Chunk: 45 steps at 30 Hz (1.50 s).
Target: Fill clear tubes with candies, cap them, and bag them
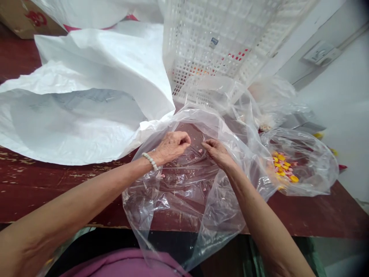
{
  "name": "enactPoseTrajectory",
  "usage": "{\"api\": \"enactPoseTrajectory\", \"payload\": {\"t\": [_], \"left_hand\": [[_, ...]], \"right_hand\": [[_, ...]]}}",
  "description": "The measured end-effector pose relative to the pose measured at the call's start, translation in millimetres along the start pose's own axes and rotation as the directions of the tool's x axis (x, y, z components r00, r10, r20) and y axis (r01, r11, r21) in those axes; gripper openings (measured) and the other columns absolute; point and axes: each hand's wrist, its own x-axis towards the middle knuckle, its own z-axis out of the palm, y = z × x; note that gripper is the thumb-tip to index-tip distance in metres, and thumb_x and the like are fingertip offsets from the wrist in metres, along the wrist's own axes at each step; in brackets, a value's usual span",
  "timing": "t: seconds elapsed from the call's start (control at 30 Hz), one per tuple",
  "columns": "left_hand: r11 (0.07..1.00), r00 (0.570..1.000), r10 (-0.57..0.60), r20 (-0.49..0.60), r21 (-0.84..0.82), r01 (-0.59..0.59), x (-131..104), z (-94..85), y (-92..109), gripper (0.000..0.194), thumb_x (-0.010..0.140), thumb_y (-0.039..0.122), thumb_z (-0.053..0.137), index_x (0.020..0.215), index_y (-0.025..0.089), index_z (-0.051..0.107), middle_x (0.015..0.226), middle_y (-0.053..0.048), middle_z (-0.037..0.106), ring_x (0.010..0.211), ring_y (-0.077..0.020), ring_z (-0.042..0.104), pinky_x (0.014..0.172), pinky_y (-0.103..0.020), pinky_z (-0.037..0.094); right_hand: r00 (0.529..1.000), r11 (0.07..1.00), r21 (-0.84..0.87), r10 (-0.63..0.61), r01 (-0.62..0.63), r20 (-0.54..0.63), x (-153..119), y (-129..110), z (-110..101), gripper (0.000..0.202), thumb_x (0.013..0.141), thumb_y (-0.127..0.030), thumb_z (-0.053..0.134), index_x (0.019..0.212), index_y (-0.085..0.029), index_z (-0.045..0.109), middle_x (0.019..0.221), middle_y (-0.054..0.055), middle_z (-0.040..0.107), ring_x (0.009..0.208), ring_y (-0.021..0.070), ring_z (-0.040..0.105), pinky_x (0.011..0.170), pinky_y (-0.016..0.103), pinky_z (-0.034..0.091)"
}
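Observation:
A large clear plastic bag (pixel 184 192) lies open across the table's front edge, with a few small pink pieces (pixel 200 151) in it. Over its opening, my left hand (pixel 173 146) has its fingers curled and pressed together, a beaded bracelet on the wrist. Facing it a short way to the right, my right hand (pixel 216 151) pinches thumb and fingers together. Whatever either pinch holds is too small to make out. The two hands do not touch. To the left of them a big white sack (pixel 115 57) lies with its mouth open.
Behind the hands stands a white perforated plastic crate (pixel 219 46). At the right, a clear bag (pixel 317 169) holds yellow and pink pieces (pixel 282 167). A cardboard box (pixel 37 19) sits at the back left of the red table (pixel 34 184). A socket (pixel 321 53) is on the wall.

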Motion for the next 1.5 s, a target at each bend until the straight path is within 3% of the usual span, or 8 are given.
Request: {"api": "enactPoseTrajectory", "payload": {"t": [0.13,0.27,0.4,0.6,0.83,1.13,1.33,1.5], "left_hand": [[0.952,0.973,-0.219,0.069,-0.203,0.229,-16,-4.0,-19,0.009,0.078,0.016,0.052,0.077,0.016,0.060,0.062,0.001,0.060,0.055,-0.0100,0.053,0.052,-0.021,0.041],[0.950,0.963,-0.249,0.105,-0.167,0.264,-28,-11.4,-28,0.014,0.078,0.012,0.048,0.085,0.016,0.060,0.068,0.000,0.061,0.057,-0.0100,0.054,0.052,-0.021,0.041],[0.987,0.967,-0.159,0.200,0.039,0.155,-46,-32.3,-22,0.016,0.079,0.009,0.049,0.086,0.016,0.061,0.075,-0.001,0.064,0.061,-0.0102,0.056,0.058,-0.022,0.042],[0.946,0.898,-0.037,0.438,0.305,-0.110,-78,-45.4,-22,0.008,0.083,0.024,0.059,0.082,0.018,0.064,0.077,-0.001,0.065,0.073,-0.0154,0.058,0.068,-0.028,0.040],[0.817,0.952,0.135,0.276,0.512,-0.265,-97,-32.8,-18,0.014,0.090,0.021,0.047,0.088,0.017,0.060,0.088,-0.005,0.061,0.079,-0.0186,0.056,0.073,-0.033,0.037],[0.737,0.940,0.128,0.317,0.603,-0.304,-105,-25.6,-13,0.016,0.089,0.024,0.050,0.078,0.019,0.062,0.081,-0.005,0.062,0.077,-0.0216,0.051,0.070,-0.036,0.032],[0.863,0.960,0.077,0.269,0.464,-0.200,-101,-27.5,-15,0.015,0.090,0.022,0.048,0.085,0.018,0.061,0.077,-0.003,0.063,0.074,-0.0185,0.055,0.072,-0.034,0.035],[0.989,0.978,-0.090,0.188,0.133,0.065,-87,-39.6,-6,0.016,0.090,0.027,0.048,0.087,0.017,0.060,0.069,0.002,0.060,0.059,-0.0111,0.051,0.060,-0.025,0.037]], "right_hand": [[0.987,0.841,-0.524,-0.159,0.137,0.002,-2,13,-2,0.011,0.075,-0.026,0.062,0.083,-0.018,0.059,0.072,0.000,0.058,0.066,0.0131,0.050,0.064,0.025,0.037],[0.972,0.808,-0.545,-0.225,0.223,0.064,-2,16,1,0.008,0.076,-0.023,0.058,0.071,-0.018,0.057,0.070,0.000,0.055,0.067,0.0132,0.048,0.067,0.026,0.037],[0.998,0.997,0.041,-0.061,0.061,0.006,-10,5,-4,0.019,0.076,-0.036,0.060,0.069,-0.020,0.051,0.062,-0.004,0.051,0.055,0.0098,0.044,0.054,0.022,0.035],[0.964,0.717,0.657,0.081,-0.232,0.252,-49,-23,-3,0.029,0.058,-0.022,0.076,0.082,-0.020,0.058,0.075,-0.004,0.059,0.057,0.0057,0.049,0.047,0.016,0.035],[0.983,0.989,0.102,0.094,-0.111,0.160,-98,4,-15,0.025,0.072,-0.034,0.066,0.090,-0.017,0.065,0.062,-0.004,0.054,0.051,0.0070,0.045,0.047,0.020,0.034],[0.956,0.877,-0.422,-0.123,0.231,0.267,-129,27,1,0.013,0.079,-0.024,0.060,0.068,-0.018,0.056,0.067,0.000,0.056,0.063,0.0122,0.050,0.062,0.025,0.037],[0.994,0.987,-0.122,-0.102,0.105,0.028,-100,8,-20,0.019,0.082,-0.036,0.055,0.088,-0.018,0.057,0.067,-0.002,0.056,0.056,0.0108,0.047,0.056,0.024,0.037],[0.960,0.868,-0.489,-0.204,0.087,-0.192,-43,9,-19,0.010,0.078,-0.018,0.053,0.081,-0.017,0.063,0.078,0.005,0.065,0.074,0.0162,0.057,0.074,0.028,0.041]]}}
